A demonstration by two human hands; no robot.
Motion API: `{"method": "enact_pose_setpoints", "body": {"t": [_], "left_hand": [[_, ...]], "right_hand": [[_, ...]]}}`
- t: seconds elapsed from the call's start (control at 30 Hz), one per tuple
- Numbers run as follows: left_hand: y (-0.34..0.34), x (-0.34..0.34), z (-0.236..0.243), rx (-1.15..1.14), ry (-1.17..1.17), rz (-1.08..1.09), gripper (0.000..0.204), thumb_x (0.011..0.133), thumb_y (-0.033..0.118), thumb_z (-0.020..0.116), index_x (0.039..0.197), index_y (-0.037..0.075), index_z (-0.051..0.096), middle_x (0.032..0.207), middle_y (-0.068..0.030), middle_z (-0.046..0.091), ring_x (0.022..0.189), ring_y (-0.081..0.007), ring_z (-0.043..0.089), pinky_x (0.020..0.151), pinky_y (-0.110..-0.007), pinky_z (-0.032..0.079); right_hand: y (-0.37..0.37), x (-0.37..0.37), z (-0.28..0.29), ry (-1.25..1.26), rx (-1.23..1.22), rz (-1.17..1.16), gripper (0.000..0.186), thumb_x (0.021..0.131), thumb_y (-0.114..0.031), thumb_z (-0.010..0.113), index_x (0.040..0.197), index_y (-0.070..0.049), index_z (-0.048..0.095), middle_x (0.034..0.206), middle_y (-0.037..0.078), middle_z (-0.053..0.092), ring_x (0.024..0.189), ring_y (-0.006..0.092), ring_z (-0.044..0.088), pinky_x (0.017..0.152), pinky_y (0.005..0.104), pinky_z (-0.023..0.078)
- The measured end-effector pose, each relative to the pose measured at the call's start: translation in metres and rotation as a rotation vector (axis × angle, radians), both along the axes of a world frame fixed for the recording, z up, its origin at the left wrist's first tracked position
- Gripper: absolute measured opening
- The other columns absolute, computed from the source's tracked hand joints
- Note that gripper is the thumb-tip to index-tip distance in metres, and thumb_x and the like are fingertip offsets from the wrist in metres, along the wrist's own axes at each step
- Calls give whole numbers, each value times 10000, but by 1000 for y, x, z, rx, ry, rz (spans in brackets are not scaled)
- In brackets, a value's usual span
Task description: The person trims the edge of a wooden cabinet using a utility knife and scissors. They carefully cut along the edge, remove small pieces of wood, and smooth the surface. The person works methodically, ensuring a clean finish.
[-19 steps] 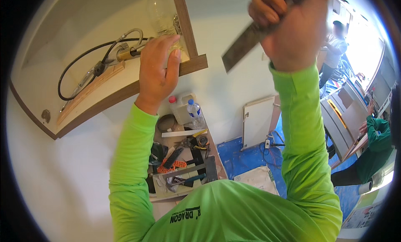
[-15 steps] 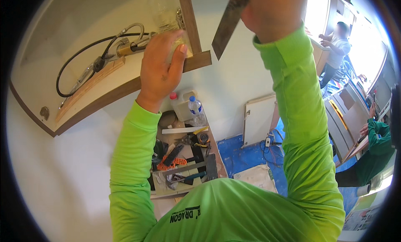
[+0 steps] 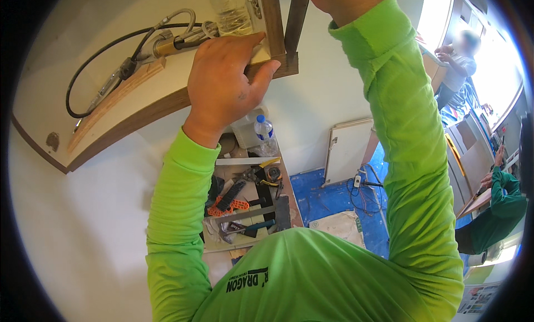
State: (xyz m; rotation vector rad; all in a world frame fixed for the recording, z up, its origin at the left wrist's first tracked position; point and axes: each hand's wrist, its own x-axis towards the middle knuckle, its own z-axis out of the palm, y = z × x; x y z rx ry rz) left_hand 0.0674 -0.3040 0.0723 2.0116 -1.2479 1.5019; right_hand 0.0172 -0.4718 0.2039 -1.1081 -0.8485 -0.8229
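Note:
My left hand rests on the front edge of a white cabinet with brown edging, fingers laid over the board and thumb stretched out. It holds nothing that I can see. At the top edge my right hand is partly cut off, closed on a dark flat metal blade. The blade's lower end meets the cabinet's corner, beside the brown upright. Inside the cabinet lie a black hose with metal fittings, a wooden strip and a clear plastic bottle.
Below stands a bench with pliers, a hammer, an orange plastic piece and a blue-capped bottle. A white panel leans on the wall above blue floor sheeting. Two people work at right.
My right hand has moved slightly up, and the blade has come left against the cabinet's corner, standing more upright. My left hand stays on the edge, its thumb reaching further right.

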Motion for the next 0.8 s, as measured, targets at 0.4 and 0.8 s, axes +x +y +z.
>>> {"method": "enact_pose_setpoints", "body": {"t": [0.4,0.8], "left_hand": [[-4,0,-2,-23,9,-4,192,861,241,800,921,62,764,765,-91,691,747,-314,646,712,-404,506],[-2,5,-3,-7,-30,-76,81,849,141,788,870,69,757,719,-64,683,654,-277,638,635,-368,493]], "right_hand": [[8,-12,1,102,68,-80,529,1056,-568,503,935,-54,538,577,-41,388,434,75,317,411,243,272],[9,-17,-7,52,81,-64,523,1044,-566,532,899,-65,551,582,-44,388,445,67,335,415,232,264]]}}
